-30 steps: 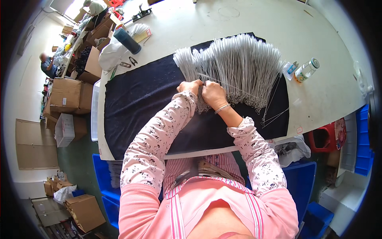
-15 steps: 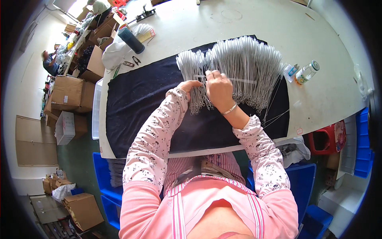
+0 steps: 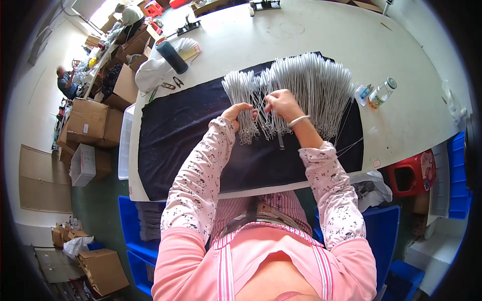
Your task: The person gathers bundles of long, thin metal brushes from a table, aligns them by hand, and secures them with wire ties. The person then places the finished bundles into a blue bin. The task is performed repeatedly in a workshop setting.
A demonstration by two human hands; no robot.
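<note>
Many thin whitish rods with small wire loops at their near ends (image 3: 314, 83) lie side by side on a dark cloth (image 3: 175, 135). They look like straw brushes, though the kind is not certain. My left hand (image 3: 237, 114) is closed around the lower part of a smaller bunch of rods (image 3: 240, 83) at the left. Just right of it, my right hand (image 3: 284, 104) has its fingers pinched over the rods in the middle; what lies between them is hidden. A narrow pale strip (image 3: 280, 141) sticks out toward me below the right hand.
A dark cylinder (image 3: 171, 56), small snips (image 3: 177, 82) and a white cloth bundle (image 3: 150, 74) sit at the table's far left. A glass bottle (image 3: 382, 93) stands at the right. Blue bins (image 3: 135, 226) flank me; two people work at the back left.
The pale strip that lay crosswise over the rods now points toward me. My right hand has moved slightly right and turned. The left hand stays on its bunch.
</note>
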